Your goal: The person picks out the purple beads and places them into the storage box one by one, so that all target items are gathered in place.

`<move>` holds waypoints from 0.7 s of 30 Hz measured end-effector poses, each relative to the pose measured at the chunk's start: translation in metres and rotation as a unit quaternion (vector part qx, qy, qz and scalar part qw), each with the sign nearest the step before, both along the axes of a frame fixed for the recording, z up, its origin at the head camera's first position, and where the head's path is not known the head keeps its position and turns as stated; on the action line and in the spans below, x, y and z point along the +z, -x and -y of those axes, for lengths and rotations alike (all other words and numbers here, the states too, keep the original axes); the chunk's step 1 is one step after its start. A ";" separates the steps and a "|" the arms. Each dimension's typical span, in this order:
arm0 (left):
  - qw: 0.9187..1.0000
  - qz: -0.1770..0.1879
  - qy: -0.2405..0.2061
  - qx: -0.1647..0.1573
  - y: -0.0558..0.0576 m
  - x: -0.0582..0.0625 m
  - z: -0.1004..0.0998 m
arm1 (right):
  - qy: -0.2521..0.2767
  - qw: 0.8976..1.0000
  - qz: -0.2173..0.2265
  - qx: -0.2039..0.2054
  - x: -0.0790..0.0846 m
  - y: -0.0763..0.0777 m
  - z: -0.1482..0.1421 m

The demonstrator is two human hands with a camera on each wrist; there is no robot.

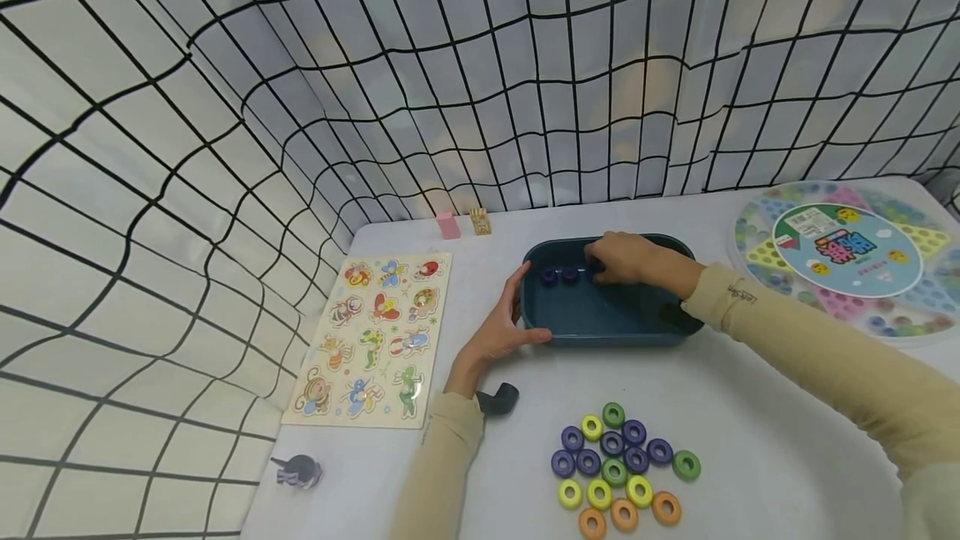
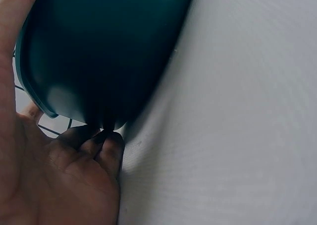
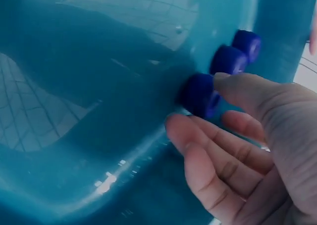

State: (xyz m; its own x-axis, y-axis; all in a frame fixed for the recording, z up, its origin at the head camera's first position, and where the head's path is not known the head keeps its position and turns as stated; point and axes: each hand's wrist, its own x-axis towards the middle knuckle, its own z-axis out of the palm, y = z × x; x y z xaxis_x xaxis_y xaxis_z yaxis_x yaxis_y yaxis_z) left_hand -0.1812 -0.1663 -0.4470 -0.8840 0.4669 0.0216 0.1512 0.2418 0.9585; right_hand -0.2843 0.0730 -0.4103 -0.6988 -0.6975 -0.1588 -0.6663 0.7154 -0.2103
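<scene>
A dark teal tray (image 1: 592,327) lies on the white table. My left hand (image 1: 504,327) grips its left end, thumb along the front rim and fingers round the outer wall; the left wrist view shows the fingers (image 2: 111,150) against the tray's underside edge. My right hand (image 1: 626,258) reaches inside the tray. Between thumb and fingertips it pinches a purple ring (image 3: 199,93), the nearest of three in a row. Beyond it are a second purple ring (image 3: 228,60) and a third purple ring (image 3: 246,44), along the tray's back wall.
Several purple, yellow, green and orange rings (image 1: 624,515) lie on the table in front of the tray. An insect puzzle board (image 1: 371,340) is at left, a round bead case (image 1: 847,248) at right. Small pink (image 1: 447,226) and dark (image 1: 300,471) objects lie nearby. Black netting encloses the back and left.
</scene>
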 end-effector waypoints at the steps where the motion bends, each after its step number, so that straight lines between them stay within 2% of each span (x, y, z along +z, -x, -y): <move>1: 1.000 0.000 0.000 0.000 0.000 0.000 0.000 | -0.003 1.000 -0.002 -0.002 0.002 -0.002 -0.001; 9: 1.000 -0.002 0.007 0.004 -0.001 0.000 0.002 | 0.010 0.999 -0.037 0.010 0.024 -0.024 -0.004; 14: 1.000 0.001 0.006 0.004 -0.001 -0.001 0.003 | 0.025 0.999 -0.036 0.029 0.037 -0.044 -0.001; 18: 1.000 0.000 0.004 0.000 -0.001 -0.001 0.002 | 0.068 0.996 -0.042 0.044 0.041 -0.063 -0.002; 21: 1.000 -0.005 -0.002 -0.002 -0.001 -0.001 0.001 | 0.112 0.989 -0.071 0.061 0.040 -0.077 -0.006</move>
